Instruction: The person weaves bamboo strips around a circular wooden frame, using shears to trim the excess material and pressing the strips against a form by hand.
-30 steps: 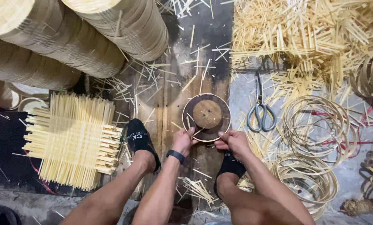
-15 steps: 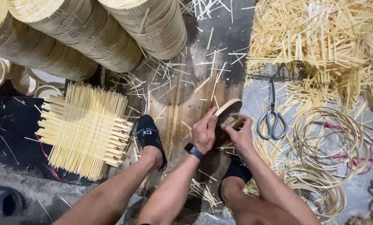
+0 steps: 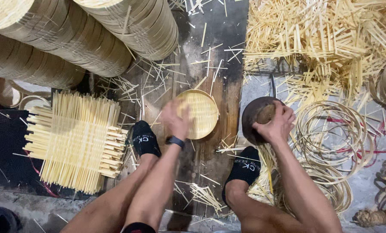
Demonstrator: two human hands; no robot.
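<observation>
Head view: a person seated on the floor [image 3: 210,34] works with a small woven bamboo tray [image 3: 199,113] and a dark round mould [image 3: 255,118].

The left hand [image 3: 175,120], blurred, lies with fingers spread on the left rim of the tray, which rests flat on a wooden plank [image 3: 221,142] between the person's feet in black socks [image 3: 144,139]. The right hand [image 3: 276,125] is closed around the mould, held just right of the tray. A square bamboo mat [image 3: 74,140] lies at the left, coiled bamboo rings [image 3: 335,129] at the right, loose bamboo strips [image 3: 313,39] at the top right, stacked round trays [image 3: 72,39] at the top left.
</observation>
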